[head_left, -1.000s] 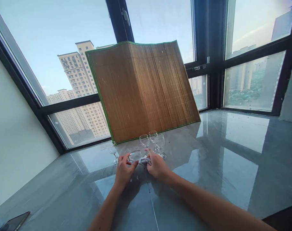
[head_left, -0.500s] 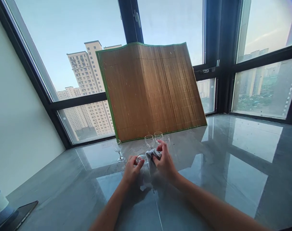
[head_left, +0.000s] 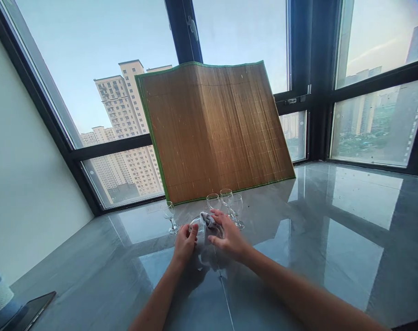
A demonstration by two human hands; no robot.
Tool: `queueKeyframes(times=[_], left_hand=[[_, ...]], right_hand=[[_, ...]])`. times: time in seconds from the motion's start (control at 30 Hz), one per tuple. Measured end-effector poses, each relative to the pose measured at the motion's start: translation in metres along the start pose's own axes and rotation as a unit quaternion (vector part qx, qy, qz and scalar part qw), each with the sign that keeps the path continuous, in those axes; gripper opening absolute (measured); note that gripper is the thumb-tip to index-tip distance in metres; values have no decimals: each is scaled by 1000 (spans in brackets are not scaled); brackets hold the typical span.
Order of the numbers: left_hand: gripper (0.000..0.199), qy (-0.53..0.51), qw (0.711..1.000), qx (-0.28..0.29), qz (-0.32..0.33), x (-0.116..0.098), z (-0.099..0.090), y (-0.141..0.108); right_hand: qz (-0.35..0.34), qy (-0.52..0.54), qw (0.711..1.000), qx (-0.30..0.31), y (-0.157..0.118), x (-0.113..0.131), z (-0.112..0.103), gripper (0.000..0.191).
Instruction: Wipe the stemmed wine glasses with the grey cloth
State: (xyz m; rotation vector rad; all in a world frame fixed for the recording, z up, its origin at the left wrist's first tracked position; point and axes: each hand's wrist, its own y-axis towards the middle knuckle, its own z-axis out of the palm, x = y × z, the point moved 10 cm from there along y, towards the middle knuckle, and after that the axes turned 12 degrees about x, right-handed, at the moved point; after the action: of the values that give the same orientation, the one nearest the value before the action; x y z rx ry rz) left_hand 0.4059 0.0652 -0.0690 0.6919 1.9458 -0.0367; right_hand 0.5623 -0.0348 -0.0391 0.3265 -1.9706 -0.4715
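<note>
Clear glass piece [head_left: 198, 221] and grey cloth [head_left: 208, 220] held in front of a brown mat [head_left: 216, 133]

The glass piece is gripped at one end between the thumb and fingers of the left hand [head_left: 184, 243], just in front of the mat's lower edge; its other end is covered by the cloth, which is clasped between the curved fingers and thumb of the right hand [head_left: 228, 233]. One stemmed glass [head_left: 168, 210] is stood before the mat's lower left corner, and three stemmed glasses [head_left: 226, 197] are clustered before its lower edge. The mat is propped against a dark window frame [head_left: 184, 37] on the glossy grey surface [head_left: 281, 262]. A phone [head_left: 38, 305] is laid well apart, to the left and in front of the mat
</note>
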Motion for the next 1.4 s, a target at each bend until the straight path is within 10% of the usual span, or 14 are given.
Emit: queueKeyframes(times=[0.37,0.57,0.8,1.4], left_hand=[[70,-99,994,35,-3,1,11,-1],[62,-10,999,9,39,-19,-4,-7],[58,203,971,82,96,-33,21,-13],[53,158,979,52,121,-38,12,-14]], right_hand=[[-26,-49,986,155,-5,12,27,122],[-3,-63,986,153,-7,17,25,122],[21,16,976,217,-9,-12,54,117],[-34,49,991,122,1,-11,40,95]])
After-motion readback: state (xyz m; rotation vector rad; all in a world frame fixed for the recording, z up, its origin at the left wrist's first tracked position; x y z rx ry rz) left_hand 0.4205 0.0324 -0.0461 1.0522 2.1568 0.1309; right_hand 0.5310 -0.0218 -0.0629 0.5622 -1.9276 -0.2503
